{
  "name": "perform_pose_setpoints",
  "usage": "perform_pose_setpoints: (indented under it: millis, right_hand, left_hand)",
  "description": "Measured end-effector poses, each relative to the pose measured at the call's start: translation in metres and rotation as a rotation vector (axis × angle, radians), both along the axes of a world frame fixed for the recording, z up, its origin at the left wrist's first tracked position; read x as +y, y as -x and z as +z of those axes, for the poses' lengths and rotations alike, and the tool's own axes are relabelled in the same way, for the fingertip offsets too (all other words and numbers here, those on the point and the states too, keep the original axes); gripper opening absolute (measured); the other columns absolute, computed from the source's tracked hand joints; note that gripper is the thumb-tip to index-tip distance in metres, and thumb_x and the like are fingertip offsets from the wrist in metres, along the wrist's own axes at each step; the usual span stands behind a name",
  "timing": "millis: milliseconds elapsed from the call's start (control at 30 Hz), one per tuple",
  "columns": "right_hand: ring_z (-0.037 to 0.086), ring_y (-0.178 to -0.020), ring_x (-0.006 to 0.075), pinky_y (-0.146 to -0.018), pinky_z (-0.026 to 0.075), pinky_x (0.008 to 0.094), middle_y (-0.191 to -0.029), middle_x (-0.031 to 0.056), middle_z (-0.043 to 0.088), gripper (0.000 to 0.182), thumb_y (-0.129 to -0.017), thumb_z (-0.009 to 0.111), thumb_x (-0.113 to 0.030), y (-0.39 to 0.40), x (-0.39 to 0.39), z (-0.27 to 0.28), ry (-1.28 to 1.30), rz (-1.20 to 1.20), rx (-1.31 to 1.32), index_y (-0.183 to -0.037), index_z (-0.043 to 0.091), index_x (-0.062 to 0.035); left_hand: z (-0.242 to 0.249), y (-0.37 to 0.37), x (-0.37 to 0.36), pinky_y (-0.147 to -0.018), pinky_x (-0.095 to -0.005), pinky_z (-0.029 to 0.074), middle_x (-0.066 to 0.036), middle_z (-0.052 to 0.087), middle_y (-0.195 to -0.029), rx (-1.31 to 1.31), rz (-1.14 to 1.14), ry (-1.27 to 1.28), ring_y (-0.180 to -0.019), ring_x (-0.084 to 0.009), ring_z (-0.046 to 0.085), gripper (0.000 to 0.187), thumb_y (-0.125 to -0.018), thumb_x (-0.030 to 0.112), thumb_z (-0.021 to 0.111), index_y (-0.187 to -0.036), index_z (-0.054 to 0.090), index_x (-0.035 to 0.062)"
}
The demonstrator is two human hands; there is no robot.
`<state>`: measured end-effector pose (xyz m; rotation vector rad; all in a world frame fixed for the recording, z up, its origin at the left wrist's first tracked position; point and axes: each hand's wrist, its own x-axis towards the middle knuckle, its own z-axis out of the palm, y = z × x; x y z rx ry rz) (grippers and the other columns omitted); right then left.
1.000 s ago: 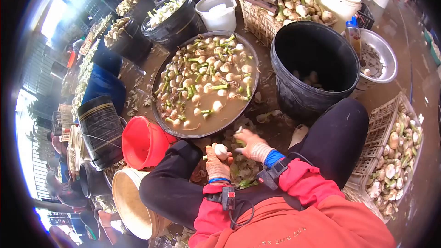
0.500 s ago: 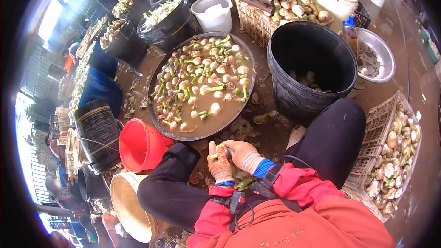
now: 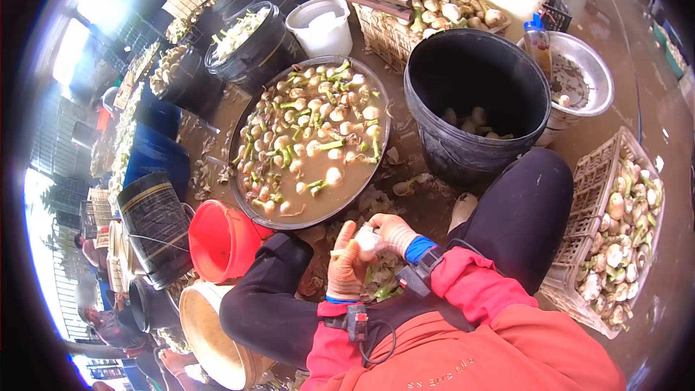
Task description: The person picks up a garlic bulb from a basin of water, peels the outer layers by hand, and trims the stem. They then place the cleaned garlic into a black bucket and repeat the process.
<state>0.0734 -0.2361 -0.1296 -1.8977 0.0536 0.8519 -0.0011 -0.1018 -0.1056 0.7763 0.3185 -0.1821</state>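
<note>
Between my two gloved hands, in front of my lap, is a white garlic bulb (image 3: 369,243). My left hand (image 3: 346,269), in an orange-palmed work glove, is wrapped around its stem side, with a pale stem end poking out at the left and the thumb raised. From the right, my right hand (image 3: 394,234) closes its fingers on the bulb's top; the fingertips are partly hidden. Beyond the hands, a wide dark tub (image 3: 239,195) of muddy water holds many floating bulbs with green stem stubs. Peeled skins and leaves (image 3: 384,275) lie on the ground below my hands.
A large black bucket (image 3: 449,146) with some bulbs in it stands right of the tub. A crate of bulbs (image 3: 579,246) sits by my right knee. Left are a red bucket (image 3: 217,242) and a cream bucket (image 3: 206,333). A metal basin (image 3: 599,87) and a bottle (image 3: 537,47) are farther right.
My hands have spread slightly apart and a white bulb now shows between them, where the fingers were together before. The view has shifted a little.
</note>
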Motion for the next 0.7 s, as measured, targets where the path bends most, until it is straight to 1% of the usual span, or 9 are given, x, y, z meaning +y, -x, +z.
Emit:
perform_pose_setpoints:
  millis: [100, 167, 233, 267, 300, 400, 567, 633, 700]
  right_hand:
    - [0.061, -0.088, 0.0205, -0.077, 0.048, 0.031, -0.096, 0.0149, 0.065, 0.042, -0.067, 0.074, -0.025, -0.009, -0.005, -0.003, 0.16, 0.147, 0.048, -0.106, 0.064, -0.0129]
    - [0.059, -0.088, 0.0152, -0.078, 0.047, 0.0293, -0.097, 0.0117, 0.065, 0.037, -0.074, 0.069, -0.017, -0.004, -0.005, -0.012, 0.154, 0.102, 0.058, -0.11, 0.063, -0.0146]
    - [0.059, -0.089, 0.015, -0.077, 0.047, 0.0278, -0.1, 0.008, 0.065, 0.034, -0.079, 0.062, -0.007, -0.001, -0.001, -0.036, -0.351, -0.334, -0.08, -0.113, 0.062, -0.0121]
    - [0.061, -0.086, 0.0203, -0.076, 0.047, 0.0301, -0.096, 0.0124, 0.065, 0.036, -0.081, 0.06, -0.007, -0.005, -0.003, -0.023, -0.538, -0.429, 0.243, -0.117, 0.058, -0.0099]
    - [0.061, -0.086, 0.0203, -0.076, 0.047, 0.0301, -0.096, 0.0124, 0.065, 0.036, -0.081, 0.06, -0.007, -0.003, -0.004, -0.009, -0.538, -0.425, 0.24, -0.117, 0.058, -0.0099]
    - [0.059, -0.089, 0.0156, -0.073, 0.048, 0.027, -0.1, 0.0066, 0.064, 0.043, -0.079, 0.056, 0.007, 0.006, 0.003, 0.01, -0.483, -0.245, -0.266, -0.12, 0.056, -0.0074]
    - [0.061, -0.092, 0.0243, -0.077, 0.048, 0.031, -0.103, 0.013, 0.064, 0.046, -0.077, 0.057, 0.001, 0.012, -0.003, 0.045, -0.156, -0.075, -0.221, -0.121, 0.054, -0.0112]
    - [0.061, -0.093, 0.027, -0.079, 0.048, 0.0321, -0.104, 0.0145, 0.063, 0.046, -0.077, 0.057, -0.001, 0.011, 0.0, 0.044, -0.078, -0.033, -0.201, -0.122, 0.054, -0.012]
    - [0.06, -0.095, 0.0301, -0.081, 0.048, 0.0335, -0.105, 0.0156, 0.062, 0.045, -0.077, 0.057, -0.003, 0.012, 0.004, 0.036, 0.069, 0.053, -0.375, -0.121, 0.054, -0.0122]
  left_hand:
    - [-0.004, -0.003, 0.003, -0.069, -0.0348, 0.053, -0.015, 0.058, -0.112, -0.077, -0.087, 0.015, -0.093, -0.0268, 0.061, 0.042, -0.083, 0.012, 0.064, -0.121, 0.048, 0.0053]
    - [-0.001, -0.003, 0.005, -0.07, -0.0347, 0.052, -0.015, 0.059, -0.11, -0.094, -0.057, -0.184, -0.093, -0.0259, 0.061, 0.039, -0.082, 0.01, 0.064, -0.118, 0.05, 0.004]
    - [0.003, -0.003, 0.005, -0.069, -0.0337, 0.052, -0.014, 0.06, -0.107, -0.113, -0.014, -0.229, -0.09, -0.0236, 0.061, 0.035, -0.083, 0.008, 0.064, -0.114, 0.052, 0.0025]
    - [0.0, -0.003, 0.008, -0.069, -0.0329, 0.052, -0.013, 0.061, -0.105, -0.099, 0.046, -0.295, -0.089, -0.0224, 0.061, 0.033, -0.083, 0.008, 0.064, -0.113, 0.053, 0.0023]
    - [-0.004, -0.003, 0.01, -0.069, -0.0321, 0.052, -0.013, 0.062, -0.103, -0.085, 0.106, -0.36, -0.088, -0.0212, 0.061, 0.03, -0.083, 0.008, 0.064, -0.111, 0.054, 0.0021]
    - [-0.009, -0.004, 0.016, -0.07, -0.0304, 0.051, -0.011, 0.062, -0.102, -0.035, 0.164, -0.402, -0.086, -0.0189, 0.061, 0.028, -0.083, 0.005, 0.063, -0.11, 0.056, 0.0018]
    - [-0.02, -0.002, 0.01, -0.088, -0.0317, 0.046, -0.01, 0.059, -0.112, -0.099, 0.165, -0.659, -0.102, -0.0213, 0.057, 0.024, -0.077, -0.001, 0.067, -0.101, 0.064, 0.0023]
    - [-0.016, -0.001, 0.006, -0.092, -0.0318, 0.044, -0.013, 0.057, -0.116, -0.323, 0.056, -1.116, -0.107, -0.0238, 0.055, 0.025, -0.072, -0.003, 0.067, -0.095, 0.067, 0.0053]
    - [-0.014, 0.0, 0.004, -0.093, -0.0317, 0.043, -0.016, 0.056, -0.117, -0.251, 0.057, -1.085, -0.11, -0.0253, 0.054, 0.024, -0.07, -0.003, 0.067, -0.092, 0.069, 0.0069]
